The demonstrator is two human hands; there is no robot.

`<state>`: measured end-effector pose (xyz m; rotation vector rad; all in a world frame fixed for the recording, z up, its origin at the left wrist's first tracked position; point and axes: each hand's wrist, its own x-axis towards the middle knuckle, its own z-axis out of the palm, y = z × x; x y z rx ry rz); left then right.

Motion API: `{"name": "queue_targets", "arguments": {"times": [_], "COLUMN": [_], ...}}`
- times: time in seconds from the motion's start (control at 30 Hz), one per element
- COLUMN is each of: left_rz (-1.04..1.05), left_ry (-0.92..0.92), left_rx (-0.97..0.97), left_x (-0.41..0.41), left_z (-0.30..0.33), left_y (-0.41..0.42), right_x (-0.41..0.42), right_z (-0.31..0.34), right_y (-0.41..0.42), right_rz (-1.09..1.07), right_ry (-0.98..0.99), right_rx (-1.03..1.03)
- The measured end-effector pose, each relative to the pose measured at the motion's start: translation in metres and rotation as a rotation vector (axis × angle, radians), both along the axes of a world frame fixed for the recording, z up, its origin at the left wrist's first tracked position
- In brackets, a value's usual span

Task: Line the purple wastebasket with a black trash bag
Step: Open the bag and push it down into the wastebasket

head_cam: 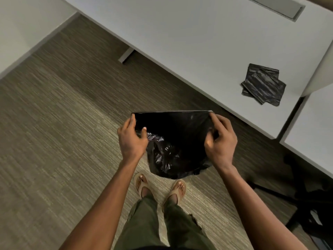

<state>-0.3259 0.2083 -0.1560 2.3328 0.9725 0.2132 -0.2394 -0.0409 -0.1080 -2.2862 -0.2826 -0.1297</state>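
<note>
A black trash bag (173,141) hangs in the air in front of me, above the carpet, with its top edge pulled taut between both hands. My left hand (132,139) pinches the bag's left top corner. My right hand (220,141) grips the right top corner. The bag's crumpled bottom droops just above my feet. No purple wastebasket shows in this view.
A white desk (198,42) runs across the upper right, with a stack of folded black bags (264,84) near its corner. A second white surface (313,127) adjoins at the right. A dark chair base (306,199) stands at the lower right. Striped carpet (54,123) covers the floor.
</note>
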Motion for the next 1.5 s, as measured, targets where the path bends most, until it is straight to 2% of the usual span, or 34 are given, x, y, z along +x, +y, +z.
{"name": "queue_targets", "arguments": {"times": [0.1,0.23,0.33,0.5,0.6,0.83,1.1,1.23,1.5], "left_rz": [0.088,0.187,0.164,-0.211,-0.373,-0.394,-0.582,-0.686,-0.755], "left_ry": [-0.001,-0.057,-0.087,-0.174,-0.065,0.141,0.343,0.412,0.529], "left_rx": [-0.116,-0.238,-0.376,-0.070,-0.052,-0.111,0.074,0.091,0.054], "left_x": [-0.001,0.014,0.028,0.039,0.043,0.058,0.063,0.063,0.059], "left_z": [-0.005,-0.011,-0.015,-0.023,-0.033,-0.072,-0.124,-0.149,-0.203], "left_y": [-0.005,-0.013,-0.016,-0.016,-0.013,-0.001,0.030,0.030,0.026], "right_x": [-0.013,-0.022,-0.019,0.000,0.008,0.015,0.028,0.025,0.023], "right_z": [-0.001,-0.008,-0.013,-0.025,-0.039,-0.088,-0.149,-0.182,-0.250], "right_y": [0.006,0.015,0.022,0.031,0.030,0.021,0.001,-0.004,-0.004], "right_rz": [0.053,0.005,-0.047,-0.156,-0.190,-0.200,-0.144,-0.045,0.030], "right_ry": [-0.003,0.046,0.078,0.141,0.180,0.222,0.260,0.358,0.495], "right_rx": [0.051,0.097,0.119,0.147,0.161,0.141,0.035,-0.048,-0.147]}}
